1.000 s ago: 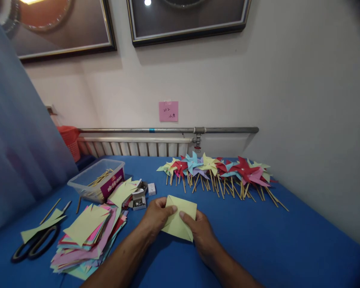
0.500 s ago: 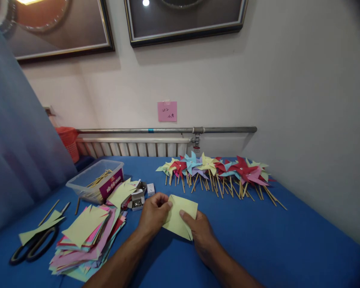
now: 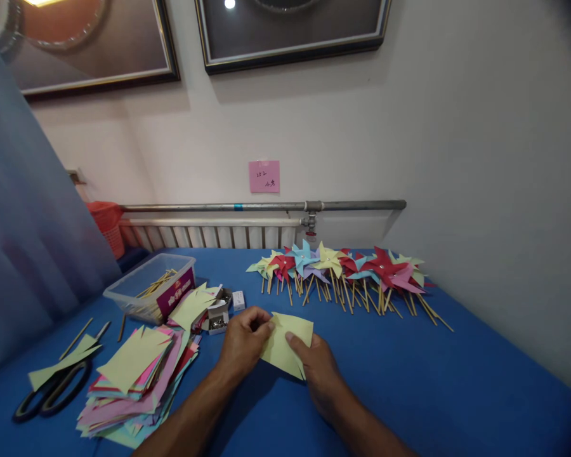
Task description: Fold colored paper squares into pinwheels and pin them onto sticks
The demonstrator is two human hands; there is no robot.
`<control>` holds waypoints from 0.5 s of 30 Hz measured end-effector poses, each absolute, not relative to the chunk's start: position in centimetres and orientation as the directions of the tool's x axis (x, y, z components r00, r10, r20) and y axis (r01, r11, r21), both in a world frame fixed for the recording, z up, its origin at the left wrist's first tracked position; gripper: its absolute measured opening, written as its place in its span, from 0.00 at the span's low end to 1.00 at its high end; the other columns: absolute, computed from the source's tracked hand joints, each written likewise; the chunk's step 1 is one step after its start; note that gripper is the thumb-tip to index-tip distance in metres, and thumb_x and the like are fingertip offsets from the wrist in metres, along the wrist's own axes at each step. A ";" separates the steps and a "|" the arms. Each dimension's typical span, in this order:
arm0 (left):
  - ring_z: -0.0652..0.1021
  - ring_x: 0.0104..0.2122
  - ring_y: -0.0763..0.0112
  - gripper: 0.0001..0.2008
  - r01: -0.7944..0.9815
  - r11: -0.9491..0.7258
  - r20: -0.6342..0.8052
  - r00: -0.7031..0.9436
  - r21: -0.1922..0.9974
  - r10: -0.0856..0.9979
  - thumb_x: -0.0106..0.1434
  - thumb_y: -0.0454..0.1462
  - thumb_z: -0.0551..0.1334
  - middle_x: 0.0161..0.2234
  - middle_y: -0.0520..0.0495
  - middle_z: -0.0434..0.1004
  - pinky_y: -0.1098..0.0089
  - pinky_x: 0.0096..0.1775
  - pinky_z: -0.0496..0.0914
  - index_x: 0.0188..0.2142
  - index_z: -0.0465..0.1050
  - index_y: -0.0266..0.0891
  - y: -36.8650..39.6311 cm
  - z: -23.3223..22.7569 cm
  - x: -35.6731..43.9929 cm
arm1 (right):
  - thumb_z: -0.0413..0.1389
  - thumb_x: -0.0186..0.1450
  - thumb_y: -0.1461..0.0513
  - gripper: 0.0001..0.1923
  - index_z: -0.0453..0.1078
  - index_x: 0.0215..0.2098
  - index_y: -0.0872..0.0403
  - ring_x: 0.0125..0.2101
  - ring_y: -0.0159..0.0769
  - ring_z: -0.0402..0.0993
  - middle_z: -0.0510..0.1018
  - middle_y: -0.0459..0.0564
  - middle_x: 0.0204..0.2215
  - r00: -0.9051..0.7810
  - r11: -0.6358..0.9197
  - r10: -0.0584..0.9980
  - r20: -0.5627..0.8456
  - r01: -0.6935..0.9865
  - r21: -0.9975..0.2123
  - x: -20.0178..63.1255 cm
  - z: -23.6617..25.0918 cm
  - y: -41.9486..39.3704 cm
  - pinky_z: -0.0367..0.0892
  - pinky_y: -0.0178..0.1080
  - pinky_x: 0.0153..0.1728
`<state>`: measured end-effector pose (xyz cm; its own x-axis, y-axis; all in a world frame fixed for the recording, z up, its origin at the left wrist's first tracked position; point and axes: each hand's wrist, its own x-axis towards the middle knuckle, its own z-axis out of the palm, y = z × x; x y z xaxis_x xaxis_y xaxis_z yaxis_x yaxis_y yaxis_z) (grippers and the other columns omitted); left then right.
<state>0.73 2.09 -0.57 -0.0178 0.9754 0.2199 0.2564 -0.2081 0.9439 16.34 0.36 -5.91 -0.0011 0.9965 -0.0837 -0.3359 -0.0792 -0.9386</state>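
Observation:
Both hands hold one pale yellow paper square above the blue tabletop. My left hand is closed at its left edge, thumb and fingers pinching near the upper left corner. From the right, my right hand grips the paper with the thumb flat on top and the fingers hidden beneath. A slit shows at the paper's lower right corner. Just left of my left hand are small open boxes of metal pins. Beyond the paper lie several finished paper pinwheels on wooden sticks.
A stack of coloured paper squares lies at the left, with black-handled scissors beside it. Behind stands a clear plastic tub of sticks. A metal pipe and a radiator run along the wall.
The paper's upper left corner now bends over slightly at my left fingers. Both hands keep their grip in nearly the same place.

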 end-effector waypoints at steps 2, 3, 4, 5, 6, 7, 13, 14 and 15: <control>0.70 0.26 0.72 0.05 0.316 -0.279 0.288 0.019 0.907 0.957 0.58 0.36 0.65 0.25 0.52 0.72 0.72 0.30 0.63 0.26 0.76 0.39 2.0 -0.5 0.6 | 0.70 0.56 0.46 0.27 0.79 0.46 0.56 0.31 0.48 0.84 0.87 0.53 0.31 -0.003 -0.095 0.995 -0.101 -0.354 -0.931 16.3 -5.7 0.3 0.76 0.45 0.35; 0.71 0.28 0.71 0.04 0.350 -0.329 0.334 0.048 0.877 0.941 0.58 0.34 0.64 0.26 0.52 0.73 0.72 0.32 0.63 0.27 0.77 0.39 2.0 -0.4 0.5 | 0.70 0.56 0.46 0.27 0.79 0.45 0.56 0.30 0.48 0.84 0.87 0.53 0.30 -0.003 -0.102 0.994 -0.108 -0.359 -0.928 16.3 -5.6 0.3 0.75 0.44 0.34; 0.72 0.29 0.71 0.05 0.380 -0.384 0.382 0.084 0.841 0.920 0.58 0.33 0.63 0.27 0.51 0.73 0.71 0.33 0.64 0.27 0.77 0.39 2.0 -0.3 0.4 | 0.70 0.56 0.46 0.27 0.79 0.44 0.56 0.29 0.47 0.83 0.87 0.53 0.30 -0.005 -0.108 0.993 -0.114 -0.368 -0.924 16.3 -5.4 0.3 0.75 0.42 0.32; 0.73 0.29 0.71 0.06 0.404 -0.439 0.426 0.126 0.802 0.896 0.59 0.31 0.62 0.28 0.51 0.74 0.71 0.34 0.65 0.28 0.77 0.39 1.9 -0.3 0.4 | 0.71 0.55 0.47 0.26 0.79 0.43 0.56 0.29 0.46 0.83 0.87 0.52 0.29 -0.012 -0.114 0.993 -0.118 -0.378 -0.919 16.3 -5.3 0.3 0.74 0.42 0.32; 0.74 0.30 0.71 0.07 0.421 -0.490 0.465 0.169 0.763 0.869 0.59 0.30 0.61 0.28 0.51 0.74 0.71 0.35 0.65 0.28 0.77 0.39 1.9 -0.3 0.3 | 0.71 0.55 0.47 0.26 0.79 0.42 0.57 0.28 0.45 0.83 0.86 0.52 0.29 -0.019 -0.119 0.993 -0.121 -0.388 -0.914 16.3 -5.1 0.2 0.73 0.41 0.31; 0.75 0.31 0.70 0.08 0.433 -0.535 0.495 0.212 0.726 0.843 0.59 0.29 0.61 0.29 0.50 0.75 0.71 0.36 0.66 0.29 0.77 0.39 1.9 -0.3 0.2 | 0.71 0.55 0.47 0.26 0.79 0.42 0.57 0.28 0.45 0.82 0.86 0.52 0.28 -0.026 -0.123 0.992 -0.122 -0.396 -0.910 16.3 -4.9 0.2 0.72 0.40 0.30; 0.79 0.39 0.68 0.11 0.487 -0.683 0.582 0.368 0.544 0.725 0.63 0.26 0.59 0.37 0.48 0.80 0.68 0.41 0.70 0.35 0.77 0.40 2.0 -0.8 -0.4 | 0.68 0.58 0.46 0.24 0.79 0.41 0.56 0.28 0.42 0.82 0.86 0.52 0.29 -0.085 -0.137 0.990 -0.112 -0.417 -0.898 16.4 -4.5 0.1 0.72 0.39 0.32; 0.79 0.38 0.68 0.11 0.502 -0.697 0.591 0.382 0.512 0.710 0.64 0.26 0.58 0.37 0.47 0.80 0.68 0.41 0.70 0.36 0.78 0.40 2.0 -0.9 -0.5 | 0.68 0.58 0.45 0.24 0.79 0.40 0.56 0.28 0.43 0.82 0.86 0.52 0.29 -0.083 -0.132 0.991 -0.107 -0.410 -0.903 16.4 -4.5 0.1 0.72 0.39 0.32; 0.79 0.38 0.68 0.11 0.519 -0.711 0.603 0.397 0.475 0.692 0.65 0.27 0.58 0.37 0.46 0.80 0.69 0.40 0.70 0.37 0.78 0.40 2.0 -0.9 -0.5 | 0.67 0.58 0.44 0.25 0.79 0.39 0.56 0.27 0.43 0.82 0.85 0.52 0.28 -0.073 -0.121 0.992 -0.100 -0.395 -0.911 16.4 -4.5 0.1 0.72 0.39 0.31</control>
<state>-0.52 1.97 -0.88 0.3970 0.6919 0.6031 0.5187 -0.7112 0.4745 16.45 0.10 -4.46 -0.0728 0.9923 -0.1003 -0.3947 -0.1210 -0.9108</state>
